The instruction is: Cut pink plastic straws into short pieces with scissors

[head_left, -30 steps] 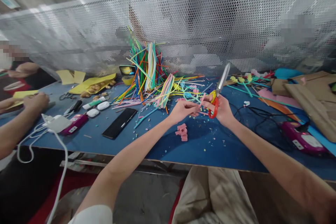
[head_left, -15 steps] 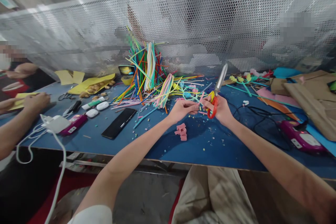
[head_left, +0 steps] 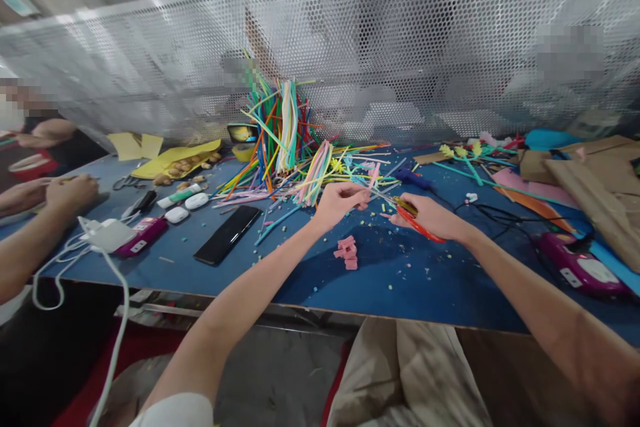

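My left hand [head_left: 340, 205] is closed in a pinch, with a pink pipe cleaner [head_left: 374, 175] standing up from its fingertips. My right hand [head_left: 431, 215] grips scissors [head_left: 420, 225] with red and yellow handles. Their blades point left and reach the pink pipe cleaner by my left fingertips; whether they touch it I cannot tell. Below my left hand, a small heap of short pink pieces [head_left: 347, 253] lies on the blue table [head_left: 300, 273]. Another pink bit shows beside my right fingers. Tiny coloured scraps are scattered underneath.
Behind my hands stand bundles of coloured pipe cleaners [head_left: 287, 127]. A black phone [head_left: 227, 235] and white earbud cases lie left. Right are black cables, a purple power strip [head_left: 583, 267] and cardboard [head_left: 595, 193]. A co-worker's hands [head_left: 73, 197] are far left. Perforated metal panel behind.
The scissors have swung from pointing up to pointing left, their blades now at my left fingertips. My right hand has turned and shifted slightly right; my left hand has moved slightly left.
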Demonstrator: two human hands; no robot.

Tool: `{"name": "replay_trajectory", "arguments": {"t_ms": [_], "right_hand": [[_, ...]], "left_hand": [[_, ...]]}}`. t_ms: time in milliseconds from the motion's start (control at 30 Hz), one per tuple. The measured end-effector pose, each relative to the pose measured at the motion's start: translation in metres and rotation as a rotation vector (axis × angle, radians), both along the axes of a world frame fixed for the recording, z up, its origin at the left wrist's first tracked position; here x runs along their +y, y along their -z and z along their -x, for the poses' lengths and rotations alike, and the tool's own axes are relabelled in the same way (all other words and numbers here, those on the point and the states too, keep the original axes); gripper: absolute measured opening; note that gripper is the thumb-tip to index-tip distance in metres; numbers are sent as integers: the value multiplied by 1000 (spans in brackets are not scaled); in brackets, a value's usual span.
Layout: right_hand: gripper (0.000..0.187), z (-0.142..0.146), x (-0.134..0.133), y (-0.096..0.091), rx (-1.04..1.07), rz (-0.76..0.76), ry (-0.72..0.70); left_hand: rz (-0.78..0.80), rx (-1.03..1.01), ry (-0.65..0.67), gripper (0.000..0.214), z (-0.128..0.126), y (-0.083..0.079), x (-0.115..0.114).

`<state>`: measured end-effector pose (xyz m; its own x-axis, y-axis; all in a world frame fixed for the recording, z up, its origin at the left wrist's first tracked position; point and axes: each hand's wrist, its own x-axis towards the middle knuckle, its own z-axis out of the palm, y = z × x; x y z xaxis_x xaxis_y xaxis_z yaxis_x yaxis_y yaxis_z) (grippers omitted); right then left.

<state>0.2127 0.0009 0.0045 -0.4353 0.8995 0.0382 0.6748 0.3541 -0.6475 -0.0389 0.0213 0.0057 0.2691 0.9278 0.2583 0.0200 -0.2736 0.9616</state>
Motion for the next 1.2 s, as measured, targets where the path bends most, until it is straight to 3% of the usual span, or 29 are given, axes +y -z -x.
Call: {"name": "replay_trajectory", "arguments": {"t_ms": [167,300,867,1100,1200], "right_hand": [[37,9,-12,-5,135,182,-154],[35,11,-18,-5,181,227,-194],[35,24,-26,-2,255,194,-153],[25,28,-23,5,158,235,-8],[17,29,-28,3,173,216,-19]], "left_hand": [[-74,85,8,28,1,-3,-3],[-72,106,22,23,1,-6,-5],[-49,102,52,21,3,-7,-4],[28,88,30,14,3,2,4],[23,53,36,13,2,1,3]]}}
